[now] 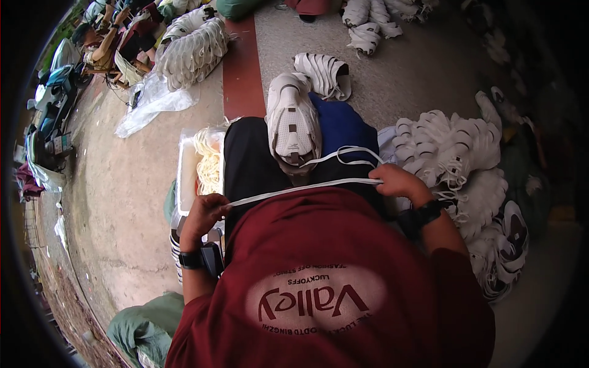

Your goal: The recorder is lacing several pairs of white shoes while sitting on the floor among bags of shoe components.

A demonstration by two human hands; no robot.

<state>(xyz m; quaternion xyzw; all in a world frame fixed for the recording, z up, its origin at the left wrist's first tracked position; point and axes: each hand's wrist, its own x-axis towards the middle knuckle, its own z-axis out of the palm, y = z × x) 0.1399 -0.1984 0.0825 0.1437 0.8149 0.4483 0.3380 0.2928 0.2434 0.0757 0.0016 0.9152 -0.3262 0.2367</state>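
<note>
A white shoelace [300, 189] is stretched between my two hands, across my lap. My left hand [211, 210] pinches its left end. Fingers closed, my right hand [400, 182] grips the lace farther right, and a loop of it runs from there back toward the shoe. That white and grey shoe [292, 122] rests between my knees, with lace at its near end. Behind it sits a nested stack of white shoe uppers [325, 75]. Left of my leg, a white box [186, 178] holds a bundle of cream laces [209, 162].
Heaps of white shoe uppers [451, 144] lie on my right, with another pile [193, 52] at the far left. Plastic sheeting [156, 101] is on the floor. A scooter [55, 101] and another person [116, 37] are beyond. A green sack [147, 325] lies at lower left.
</note>
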